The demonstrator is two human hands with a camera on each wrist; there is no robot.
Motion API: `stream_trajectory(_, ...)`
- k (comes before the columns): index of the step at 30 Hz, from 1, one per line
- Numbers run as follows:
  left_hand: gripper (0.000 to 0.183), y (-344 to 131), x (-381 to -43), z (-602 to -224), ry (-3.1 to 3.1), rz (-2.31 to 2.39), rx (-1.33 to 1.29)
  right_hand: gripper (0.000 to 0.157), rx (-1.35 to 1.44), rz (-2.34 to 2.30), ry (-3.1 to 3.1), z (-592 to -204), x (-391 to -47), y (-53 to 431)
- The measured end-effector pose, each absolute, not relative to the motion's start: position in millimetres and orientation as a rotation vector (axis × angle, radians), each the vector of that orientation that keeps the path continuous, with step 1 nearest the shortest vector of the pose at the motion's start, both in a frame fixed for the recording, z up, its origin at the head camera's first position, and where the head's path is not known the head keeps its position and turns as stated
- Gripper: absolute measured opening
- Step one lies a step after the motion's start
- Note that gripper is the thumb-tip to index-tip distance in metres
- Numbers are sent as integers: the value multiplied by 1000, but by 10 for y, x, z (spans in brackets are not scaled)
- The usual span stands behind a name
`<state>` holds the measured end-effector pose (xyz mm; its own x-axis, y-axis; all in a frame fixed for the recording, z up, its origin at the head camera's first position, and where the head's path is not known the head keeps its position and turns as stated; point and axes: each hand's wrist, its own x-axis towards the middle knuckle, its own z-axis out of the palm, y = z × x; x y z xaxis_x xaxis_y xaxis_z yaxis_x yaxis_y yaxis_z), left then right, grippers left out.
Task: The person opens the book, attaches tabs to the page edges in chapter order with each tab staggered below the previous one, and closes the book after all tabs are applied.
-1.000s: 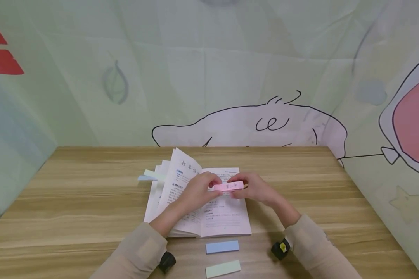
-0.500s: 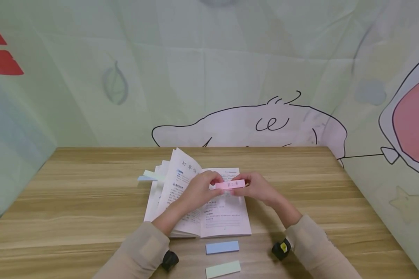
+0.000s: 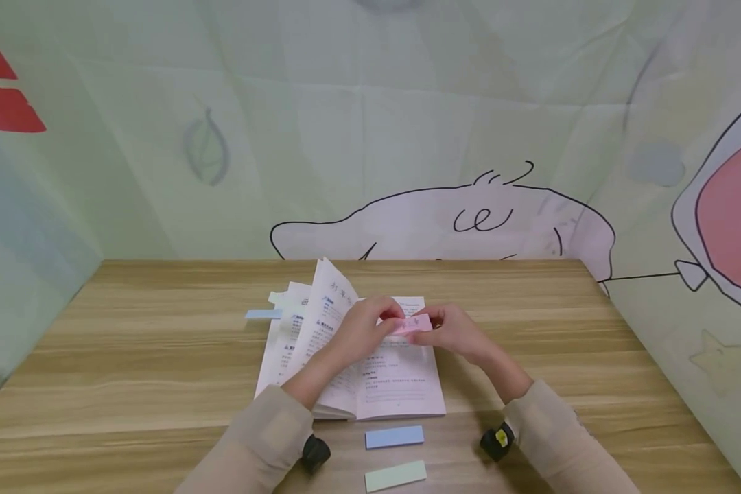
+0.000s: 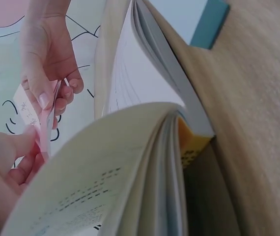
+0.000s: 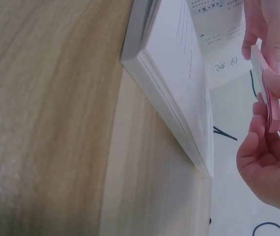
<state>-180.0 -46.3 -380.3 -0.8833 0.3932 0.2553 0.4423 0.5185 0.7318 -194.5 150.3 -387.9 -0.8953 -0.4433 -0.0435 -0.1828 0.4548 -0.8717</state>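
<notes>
A pink pad of sticky notes [image 3: 416, 324] with handwriting on its top sheet is held above the right page of an open book [image 3: 398, 391]. My left hand [image 3: 366, 331] pinches the pad's left end between thumb and fingers. The right hand [image 3: 458, 335] grips its other end. In the left wrist view the top pink sheet [image 4: 28, 109] stands apart from the sheets behind it. Seen from the right wrist, the pad's thick pink edge [image 5: 275, 117] shows between both hands. Several left pages of the book stand raised beside my left forearm.
A blue sticky-note pad [image 3: 394, 437] and a pale green one [image 3: 395, 476] lie in front of the book on the wooden table [image 3: 160, 343]. A blue tab [image 3: 263, 314] and a pale green tab [image 3: 276, 298] stick out of the book's left pages.
The left hand has shifted slightly right and covers more of the pink pad. The raised book pages have leaned right, uncovering more of the pages beneath. The right hand has barely moved.
</notes>
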Motion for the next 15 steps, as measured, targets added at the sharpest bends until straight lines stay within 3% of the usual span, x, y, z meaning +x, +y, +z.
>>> stream_trajectory(15, 7, -513, -1822, -3815, -2641, -1438, -688, 25, -514, -1389, 2477, -3904, -1962, 1508)
